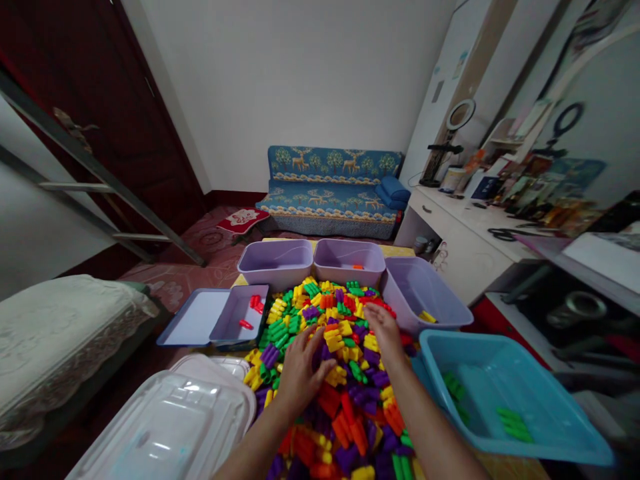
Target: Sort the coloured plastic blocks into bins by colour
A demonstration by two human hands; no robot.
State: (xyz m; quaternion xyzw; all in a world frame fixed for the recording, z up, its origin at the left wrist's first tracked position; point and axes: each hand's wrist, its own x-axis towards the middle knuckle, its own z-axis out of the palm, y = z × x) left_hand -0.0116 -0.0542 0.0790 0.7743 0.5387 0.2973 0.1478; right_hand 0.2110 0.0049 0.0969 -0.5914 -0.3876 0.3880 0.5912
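A large heap of plastic building blocks [357, 373] in yellow, green, purple, red and orange covers the middle of the table. Over its left part is my left hand [303, 367], thumb and fingers apart, beside a yellow block [334, 340]; I see no block gripped in it. Farther right, my right hand [384, 327] reaches over the heap with its fingers stretched out, close to red and yellow blocks. Its fingertips are partly blurred, and no held block shows. Green blocks [514, 425] lie in the blue tub [545, 373] on the right.
Behind the heap stand a left purple bin [275, 272], a middle purple bin [347, 269] with an orange piece, and a right purple bin [415, 293] with a yellow piece. A lidded box [225, 327] holds red pieces. Clear lids [170, 427] lie front left.
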